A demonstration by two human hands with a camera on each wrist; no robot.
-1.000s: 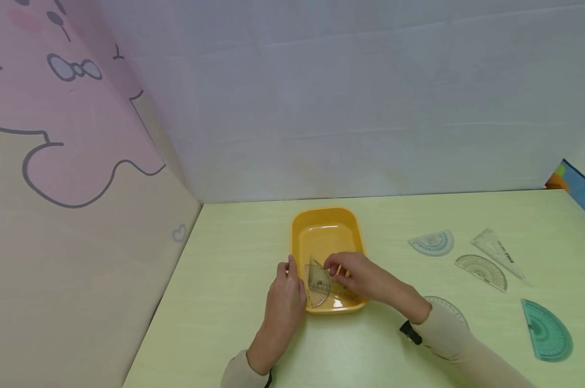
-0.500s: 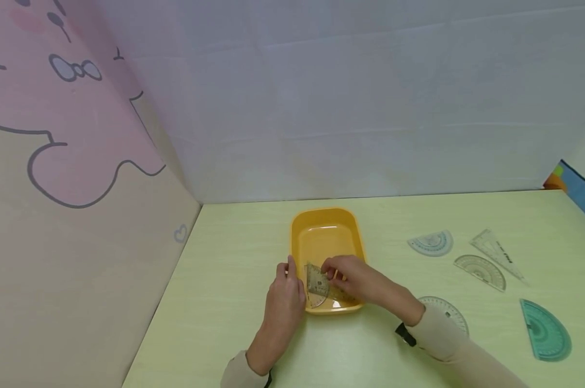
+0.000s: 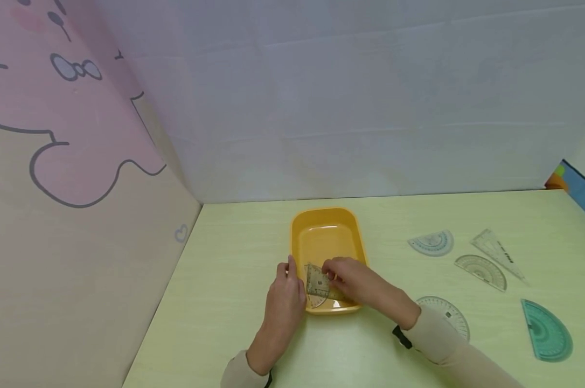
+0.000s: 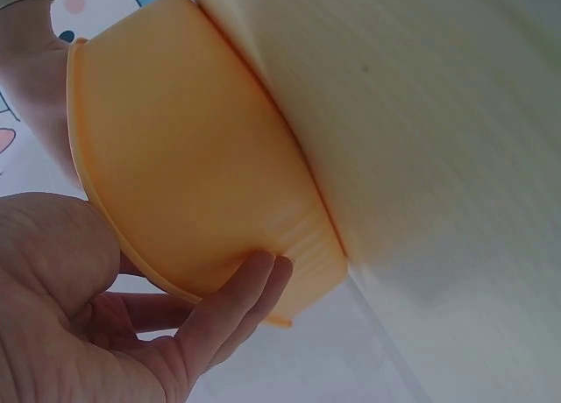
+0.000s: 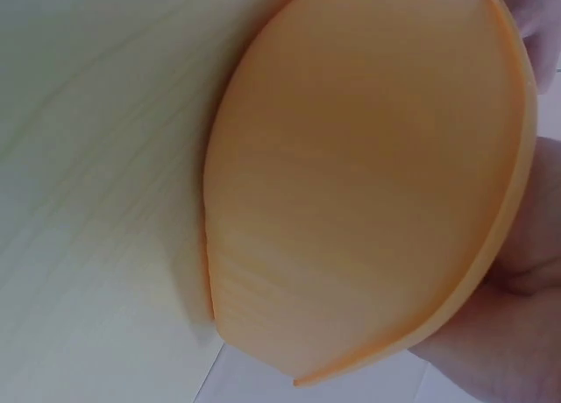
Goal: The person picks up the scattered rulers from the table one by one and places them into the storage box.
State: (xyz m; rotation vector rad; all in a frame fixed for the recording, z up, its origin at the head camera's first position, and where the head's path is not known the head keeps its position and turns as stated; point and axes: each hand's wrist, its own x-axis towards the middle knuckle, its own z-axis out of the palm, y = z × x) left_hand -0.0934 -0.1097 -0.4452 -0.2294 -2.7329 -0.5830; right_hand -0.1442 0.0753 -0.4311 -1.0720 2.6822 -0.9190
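Note:
A yellow plastic tray (image 3: 324, 212) stands on the table. My left hand (image 3: 285, 296) holds its left side; in the left wrist view two fingers (image 4: 237, 298) press the tray's outer wall while others lie behind the rim. My right hand (image 3: 353, 280) reaches over the right rim, fingers curled, and its fingertips pinch the edge of a clear set square (image 3: 317, 280) low in the tray. A clear protractor (image 3: 317, 300) lies under the set square, partly covered. The right wrist view shows mainly the tray's outer wall (image 5: 368, 175), so the right fingertips are hidden there.
To the right on the table (image 3: 215, 269) lie a small clear protractor (image 3: 432, 243), a long set square (image 3: 498, 254), another clear protractor (image 3: 481, 270) and a green protractor (image 3: 547, 331). A round-edged clear protractor (image 3: 450, 312) is partly under the right sleeve. A wall (image 3: 346, 108) rises behind.
The set square in the tray has turned and come down over the protractor. My right hand has shifted slightly left and downward with it. My left hand stays at the tray's side.

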